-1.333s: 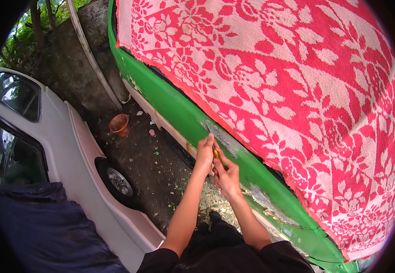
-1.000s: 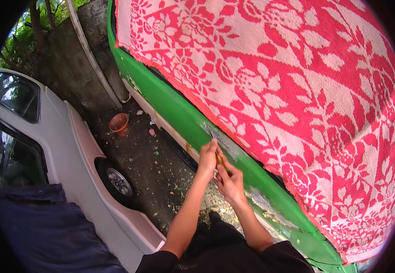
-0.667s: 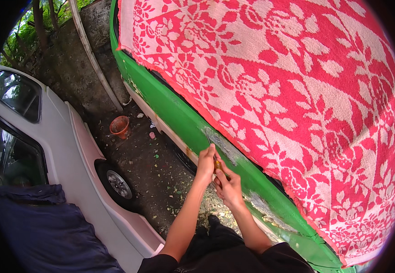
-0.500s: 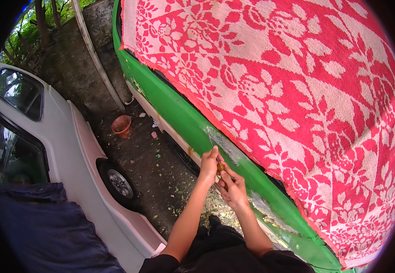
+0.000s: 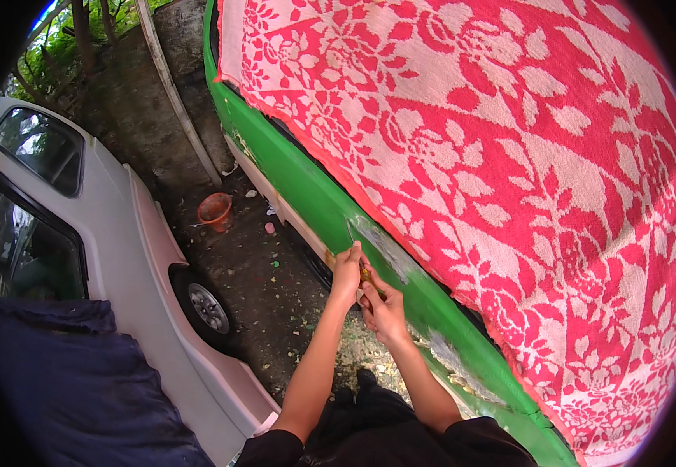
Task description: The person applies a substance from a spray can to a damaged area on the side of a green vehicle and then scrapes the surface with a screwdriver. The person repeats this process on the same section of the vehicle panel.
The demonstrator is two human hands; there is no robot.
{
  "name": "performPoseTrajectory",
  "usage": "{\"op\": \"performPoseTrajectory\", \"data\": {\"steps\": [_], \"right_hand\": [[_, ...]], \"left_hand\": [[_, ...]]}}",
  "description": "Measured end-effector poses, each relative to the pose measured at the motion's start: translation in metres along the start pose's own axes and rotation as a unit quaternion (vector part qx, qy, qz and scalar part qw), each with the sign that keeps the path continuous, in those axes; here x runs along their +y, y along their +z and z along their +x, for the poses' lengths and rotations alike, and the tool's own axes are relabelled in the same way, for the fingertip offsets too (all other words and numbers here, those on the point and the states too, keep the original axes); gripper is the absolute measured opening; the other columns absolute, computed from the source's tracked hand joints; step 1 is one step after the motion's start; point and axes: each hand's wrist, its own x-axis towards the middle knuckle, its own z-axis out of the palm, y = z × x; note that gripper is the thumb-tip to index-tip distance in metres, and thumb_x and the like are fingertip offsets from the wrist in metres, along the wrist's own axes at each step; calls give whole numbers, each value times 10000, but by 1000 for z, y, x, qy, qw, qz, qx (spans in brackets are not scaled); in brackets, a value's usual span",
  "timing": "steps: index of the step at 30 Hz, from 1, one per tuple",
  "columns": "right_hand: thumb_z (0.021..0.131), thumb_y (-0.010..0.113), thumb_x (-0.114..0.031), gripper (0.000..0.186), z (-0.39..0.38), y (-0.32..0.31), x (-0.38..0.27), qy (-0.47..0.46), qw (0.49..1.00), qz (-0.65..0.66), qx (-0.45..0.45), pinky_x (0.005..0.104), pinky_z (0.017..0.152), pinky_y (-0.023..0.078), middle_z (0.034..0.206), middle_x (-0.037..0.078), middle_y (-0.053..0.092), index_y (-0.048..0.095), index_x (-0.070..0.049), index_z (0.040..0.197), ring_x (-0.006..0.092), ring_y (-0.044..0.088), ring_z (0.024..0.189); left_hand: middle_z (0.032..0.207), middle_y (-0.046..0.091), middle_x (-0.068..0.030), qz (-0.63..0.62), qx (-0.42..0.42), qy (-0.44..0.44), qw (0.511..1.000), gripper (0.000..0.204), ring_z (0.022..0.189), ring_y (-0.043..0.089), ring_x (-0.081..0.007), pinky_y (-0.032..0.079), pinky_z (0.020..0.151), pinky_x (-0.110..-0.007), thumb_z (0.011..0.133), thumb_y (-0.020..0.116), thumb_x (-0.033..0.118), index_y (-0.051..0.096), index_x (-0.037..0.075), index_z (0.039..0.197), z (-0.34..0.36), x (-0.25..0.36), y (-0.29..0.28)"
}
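Both my hands are closed on one screwdriver-like tool [image 5: 366,275] with an amber handle and a thin metal shaft. My left hand [image 5: 345,272] wraps round its front part, near the shaft. Farther back, my right hand [image 5: 385,313] grips the handle end. The shaft points away from me, its tip at the upper left end of a scraped grey patch [image 5: 388,253] on the green car body [image 5: 315,187]. Whether the tip touches the surface I cannot tell.
A red and pale pink floral towel [image 5: 462,156] covers the green car's upper side. On the left stands a white car [image 5: 112,241] with a dark blue cloth [image 5: 66,373] over it. An orange bucket [image 5: 215,212] and scattered paint flakes lie on the ground between the cars.
My hands and the tool have shifted slightly to the left along the green body, still gripping together. The whole view has turned a little.
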Motion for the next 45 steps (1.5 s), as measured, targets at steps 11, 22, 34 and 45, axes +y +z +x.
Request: {"op": "performPoseTrajectory", "data": {"steps": [11,22,34,45], "right_hand": [[1025,560,-100,414,-29,-44,25,-110,989,-99,20,241,401,287,633,-53,506,549,-86,1438,40,369,436],[1038,536,-109,443,-11,-19,25,-66,995,-76,28,234,359,248,656,-9,512,486,-59,1475,35,355,407],[1047,504,-106,453,-15,-11,27,-36,999,-23,24,235,363,243,669,-9,492,463,-95,1498,43,349,408],[1052,506,-117,447,-11,-1,28,-41,999,-6,29,228,363,242,654,-18,476,472,-139,1498,36,316,411]], "left_hand": [[694,538,-2,6,-43,41,998,472,624,495,-93,402,574,-267,1087,422,398,603,32,849,-51,-48,28],[706,592,-45,81,-21,14,996,483,584,504,-114,410,551,-286,1074,455,357,635,10,790,-29,-30,10],[670,586,-57,86,-12,33,996,492,609,532,-131,431,601,-288,1061,476,358,617,-4,760,-26,-28,6],[665,573,-57,50,-33,11,998,494,590,520,-123,410,558,-281,1062,477,370,581,15,735,-13,-17,-4]]}}
